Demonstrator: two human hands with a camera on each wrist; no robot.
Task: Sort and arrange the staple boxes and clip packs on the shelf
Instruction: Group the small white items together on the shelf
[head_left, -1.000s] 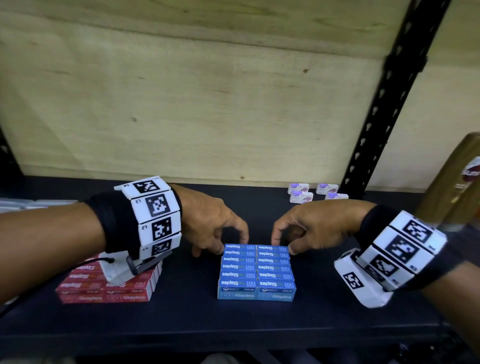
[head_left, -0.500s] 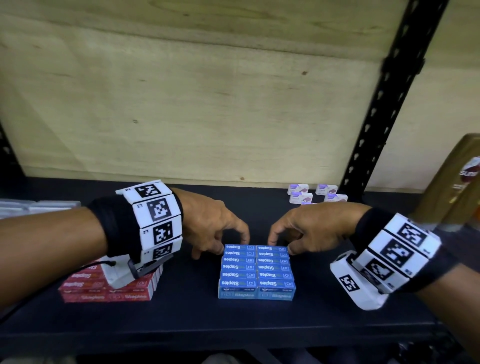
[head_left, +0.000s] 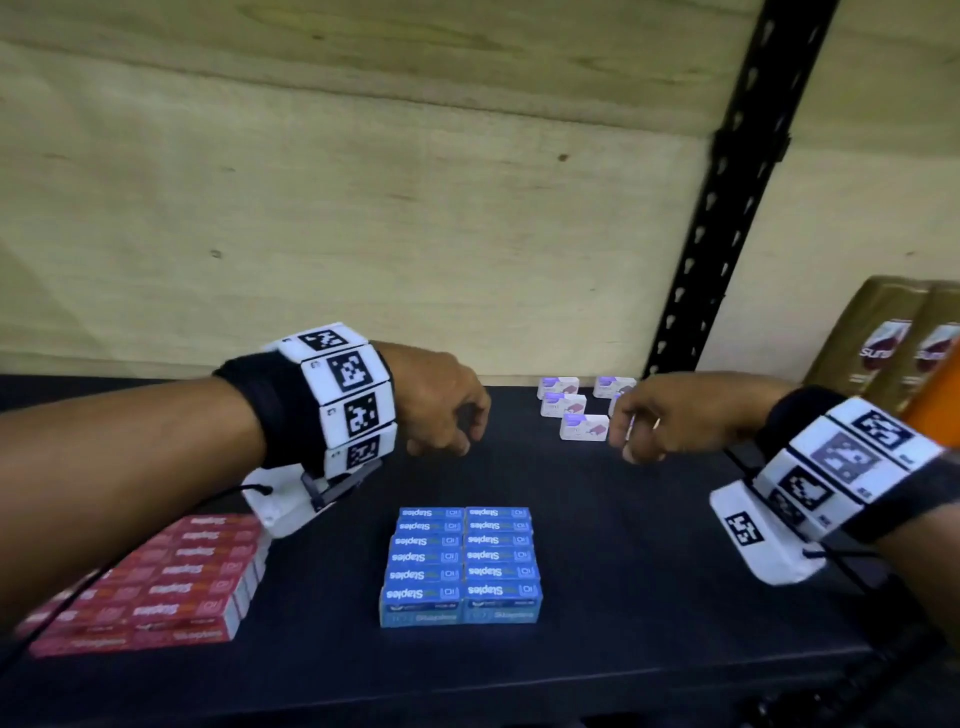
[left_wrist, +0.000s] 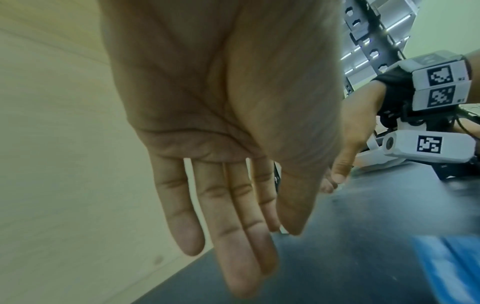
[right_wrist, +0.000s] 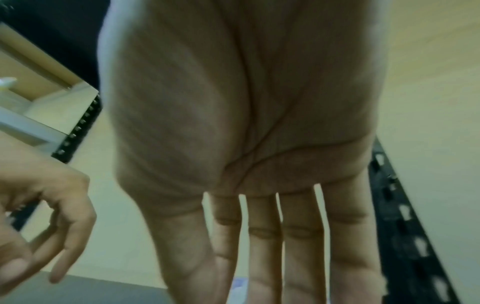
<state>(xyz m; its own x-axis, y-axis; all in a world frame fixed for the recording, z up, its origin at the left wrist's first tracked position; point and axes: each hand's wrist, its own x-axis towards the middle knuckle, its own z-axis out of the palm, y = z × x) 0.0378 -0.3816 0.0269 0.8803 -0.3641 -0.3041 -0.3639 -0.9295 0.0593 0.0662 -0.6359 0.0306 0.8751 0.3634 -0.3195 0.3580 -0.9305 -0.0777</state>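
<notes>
A block of blue staple boxes (head_left: 461, 564) lies in two neat columns at the middle of the dark shelf (head_left: 649, 571). Red staple boxes (head_left: 156, 587) are stacked at the front left, partly under my left forearm. Several small white-and-purple clip packs (head_left: 566, 410) sit at the back right. My left hand (head_left: 447, 415) hovers behind the blue block, holding nothing. My right hand (head_left: 654, 426) hovers just right of the clip packs, also empty. The wrist views show my left hand (left_wrist: 228, 205) and my right hand (right_wrist: 272, 236) with fingers straight and relaxed.
A black perforated upright (head_left: 727, 197) rises at the back right against the plywood back wall (head_left: 363, 208). Gold-brown bottles (head_left: 883, 343) stand at the far right, with an orange object (head_left: 935, 410) before them.
Both hands have lifted off the back edge of the blue block and moved away toward the rear, the right one toward the clip packs. The head view has shifted closer.
</notes>
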